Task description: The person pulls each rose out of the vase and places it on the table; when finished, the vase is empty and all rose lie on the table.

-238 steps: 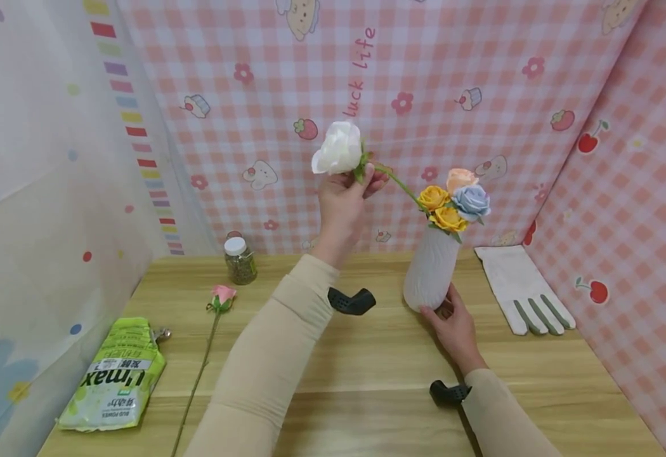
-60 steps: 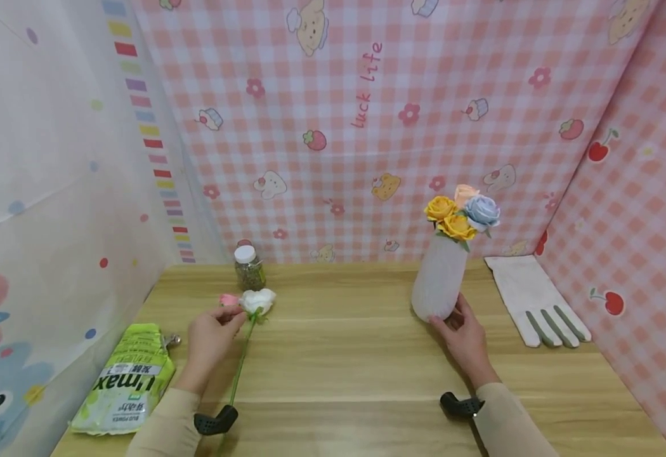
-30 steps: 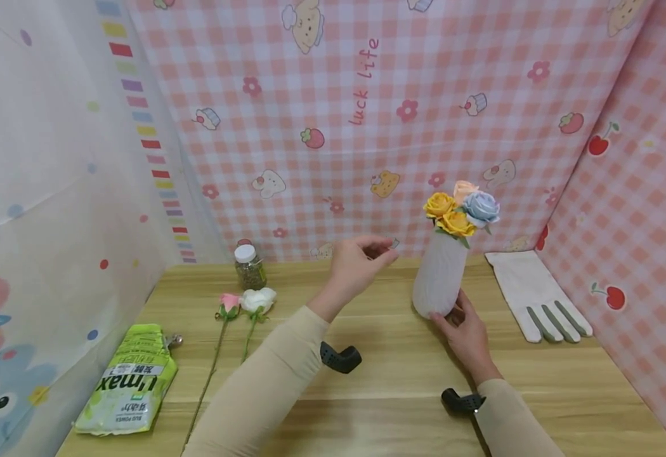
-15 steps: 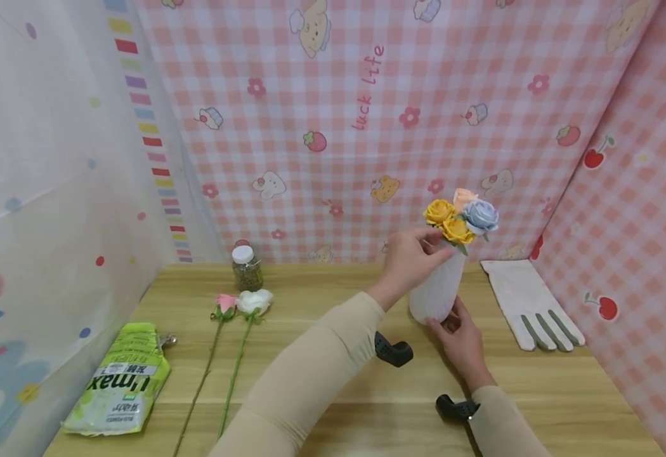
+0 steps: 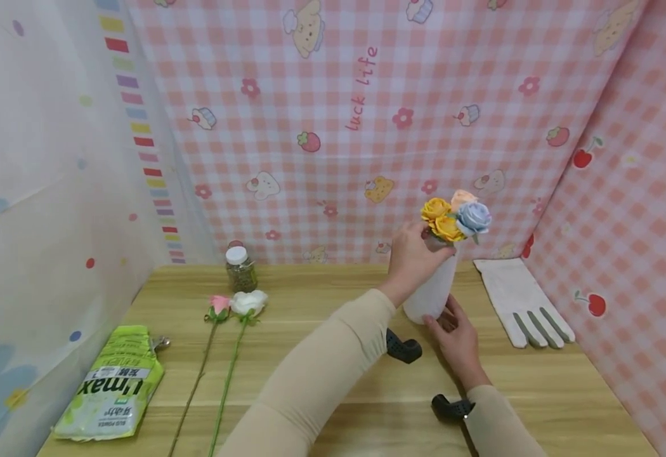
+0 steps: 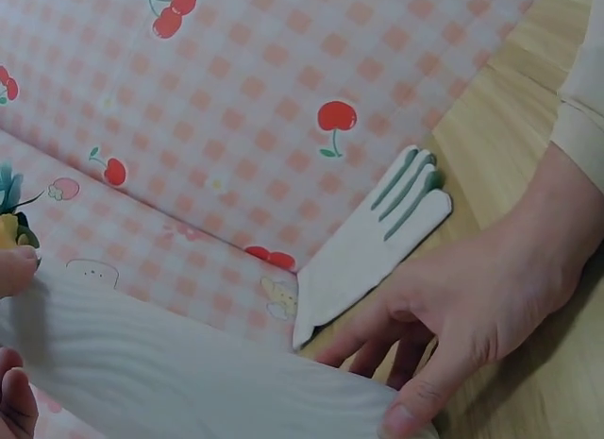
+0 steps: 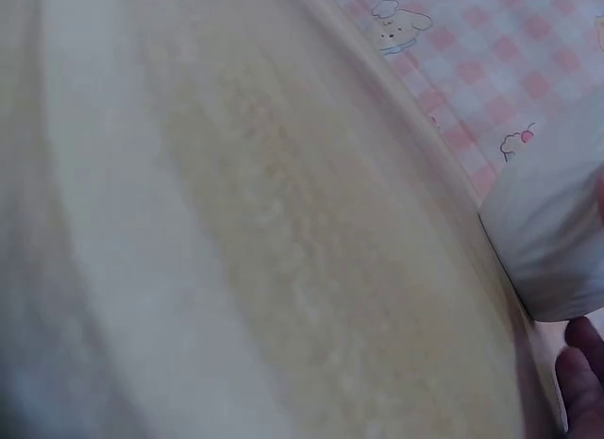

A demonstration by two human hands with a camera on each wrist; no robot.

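A white ribbed vase (image 5: pixel 434 293) stands on the table, right of centre, with yellow, peach and blue roses (image 5: pixel 472 218) in its mouth. My left hand (image 5: pixel 415 257) grips the vase's neck just under the yellow roses (image 5: pixel 447 228), its thumb across the front. In the left wrist view its thumb (image 6: pixel 14 269) and fingertips show at the left edge on either side of the neck. My right hand (image 5: pixel 455 339) holds the base, thumb in front and fingers behind. A white rose (image 5: pixel 248 303) and a pink rose (image 5: pixel 219 306) lie side by side on the left.
Behind the two loose roses stands a small jar (image 5: pixel 240 270) with a white lid. A green pouch (image 5: pixel 113 384) lies at the left edge. A white glove (image 5: pixel 524 301) with green-grey stripes lies right of the vase. Checked cloth walls (image 5: pixel 321 82) close off the back and right.
Earlier my left hand held the white rose up, its stem reaching toward the vase. It laid that rose beside the pink one, then moved right to the vase's neck. My right hand stayed at the base.
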